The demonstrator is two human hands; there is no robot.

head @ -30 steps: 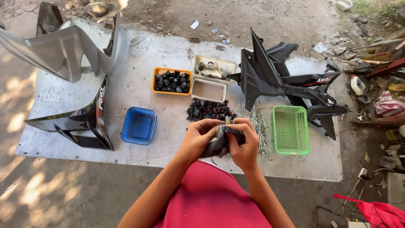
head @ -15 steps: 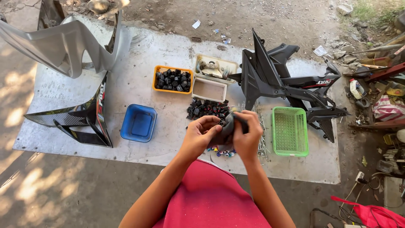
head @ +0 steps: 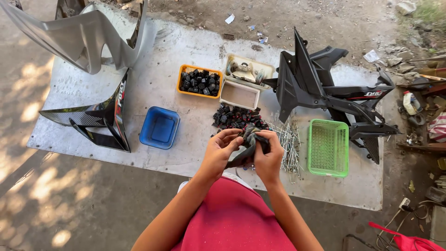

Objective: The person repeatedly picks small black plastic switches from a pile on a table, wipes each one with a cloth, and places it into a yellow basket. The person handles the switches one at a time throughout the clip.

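Looking down from the head camera, I see my left hand [head: 222, 149] and my right hand [head: 268, 155] brought together over the near edge of the grey sheet [head: 186, 51], both pinching one dark rag [head: 246, 146] between them. The left fingers curl over its upper corner, the right fingers close around its middle, and the cloth hangs crumpled down between the palms. Whether something small sits wrapped inside it I cannot tell.

Just beyond the knuckles lies one loose heap of small black parts [head: 237, 117], too many and too jumbled to count. To the right of my right hand is one scattered bundle of thin metal pins [head: 287, 142], also past counting, and beside that one green mesh basket [head: 328, 147].

To the left of my left hand stands one blue square tub [head: 159, 127]. Farther out are three more containers close together: one orange tray [head: 199, 81] filled with black parts, one pale box [head: 239, 94] just beside it, and one cream tray [head: 248, 69] behind, holding mixed pieces I cannot make out.

That makes five containers on the sheet. At the edges are three body panels: one silver panel [head: 74, 37] at far left, one black carbon-patterned panel [head: 100, 118] beneath it, and one black fairing [head: 320, 88] on the right, behind the green basket. My red garment [head: 232, 218] fills the bottom of the view.
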